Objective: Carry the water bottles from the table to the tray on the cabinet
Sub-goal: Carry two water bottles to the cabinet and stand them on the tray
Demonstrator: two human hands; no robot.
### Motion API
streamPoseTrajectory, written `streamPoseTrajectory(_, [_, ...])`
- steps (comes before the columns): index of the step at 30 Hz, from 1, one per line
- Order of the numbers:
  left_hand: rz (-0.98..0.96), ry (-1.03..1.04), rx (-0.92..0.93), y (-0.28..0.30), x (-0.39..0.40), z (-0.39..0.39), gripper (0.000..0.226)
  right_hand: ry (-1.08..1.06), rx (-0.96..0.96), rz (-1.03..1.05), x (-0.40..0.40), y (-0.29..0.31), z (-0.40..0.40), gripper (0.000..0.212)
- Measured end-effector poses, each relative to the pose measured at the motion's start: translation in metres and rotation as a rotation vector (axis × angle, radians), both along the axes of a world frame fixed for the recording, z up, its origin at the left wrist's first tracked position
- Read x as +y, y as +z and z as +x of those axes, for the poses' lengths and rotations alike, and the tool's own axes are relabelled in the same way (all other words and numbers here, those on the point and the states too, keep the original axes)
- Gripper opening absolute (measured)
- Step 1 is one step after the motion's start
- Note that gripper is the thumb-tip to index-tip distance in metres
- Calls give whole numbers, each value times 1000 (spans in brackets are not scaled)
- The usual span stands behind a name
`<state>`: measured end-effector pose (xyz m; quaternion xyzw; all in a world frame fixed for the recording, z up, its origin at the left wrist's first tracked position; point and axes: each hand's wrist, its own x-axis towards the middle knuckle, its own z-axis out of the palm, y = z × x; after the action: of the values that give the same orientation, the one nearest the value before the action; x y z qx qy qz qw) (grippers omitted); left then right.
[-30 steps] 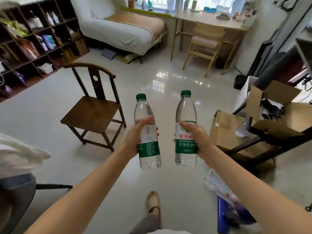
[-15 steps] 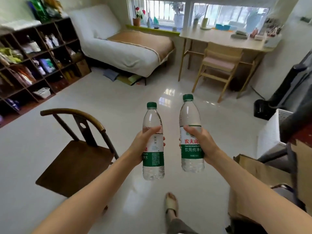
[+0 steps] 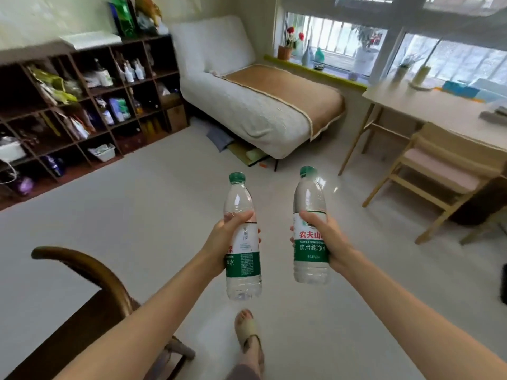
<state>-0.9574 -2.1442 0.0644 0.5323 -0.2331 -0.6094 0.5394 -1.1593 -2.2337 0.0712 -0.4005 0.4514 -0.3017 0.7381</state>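
I carry two clear water bottles with green caps and green-and-white labels, both upright in front of me over the floor. My left hand [image 3: 223,241] grips the left bottle [image 3: 242,263] round its middle. My right hand [image 3: 327,239] grips the right bottle [image 3: 310,242] at its label. The dark wooden shelf cabinet [image 3: 82,105] stands along the left wall, with a flat white tray-like thing [image 3: 90,39] on its top. No table that held the bottles is in view.
A dark wooden chair [image 3: 90,272] is close at my lower left. A white sofa bed [image 3: 255,105] stands ahead, a light desk [image 3: 439,108] and its chair [image 3: 444,171] at the right. Open pale floor lies between me and the cabinet. My sandalled foot [image 3: 248,329] shows below.
The view has swung left and forward: the dark chair slid to the lower left, the boxes at the right left the view, the cabinet and sofa bed came closer. Both hands still hold their bottles.
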Motion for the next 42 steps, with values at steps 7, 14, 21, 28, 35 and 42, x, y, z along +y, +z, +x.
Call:
streamPoseTrajectory(7, [1, 44, -32, 6, -185, 102, 33, 14, 40, -2, -175, 1, 115, 55])
streamPoseTrajectory(14, [39, 77, -53, 8, -325, 198, 34, 57, 57, -24, -334, 13, 214, 47])
streamPoseTrajectory(21, [86, 330, -37, -6, -448, 341, 50, 206, 59, -4, -497, -1, 380, 38])
streamPoseTrajectory(28, [65, 628, -61, 19, -520, 502, 36, 514, 79, -96, -607, 23, 590, 45])
streamPoseTrajectory(35, [32, 843, -40, 17, -573, 684, 35, 757, 67, -196, -668, 23, 796, 34])
streamPoseTrajectory(42, [1, 903, -54, 41, -648, 876, 38, 797, 90, -279, -738, 38, 982, 50])
